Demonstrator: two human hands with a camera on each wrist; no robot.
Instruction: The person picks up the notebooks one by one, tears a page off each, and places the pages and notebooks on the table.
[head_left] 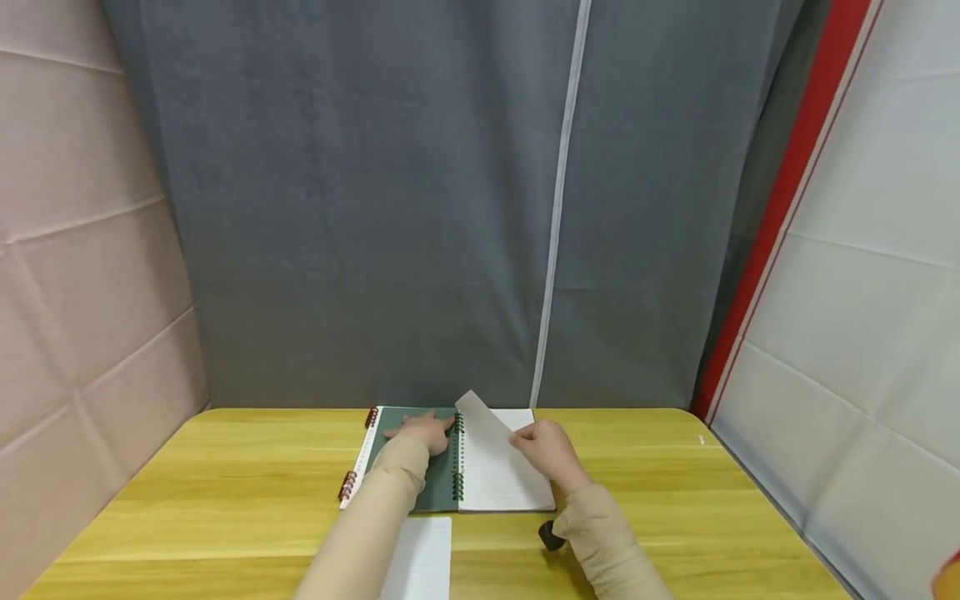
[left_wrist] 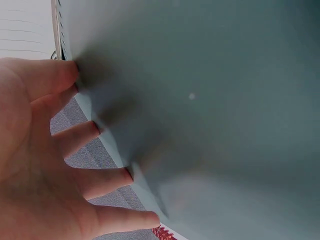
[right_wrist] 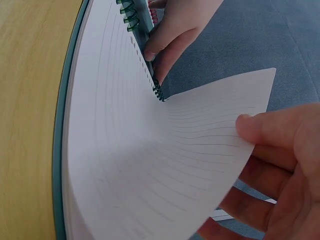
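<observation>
Grey curtain backs the yellow table (head_left: pixel 225 467); left hand (head_left: pixel 426 431) flat on notebook (head_left: pixel 420 492), right hand (head_left: pixel 551 454) pinching page (head_left: pixel 491 437).

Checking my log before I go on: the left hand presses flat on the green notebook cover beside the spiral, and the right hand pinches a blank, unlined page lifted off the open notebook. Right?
Not quite: the white paper page is lined, not blank; the right wrist view shows ruled lines across it. The rest holds: the left hand presses flat on the green notebook cover beside the green wire spiral, and the right hand pinches the lifted page.
</observation>
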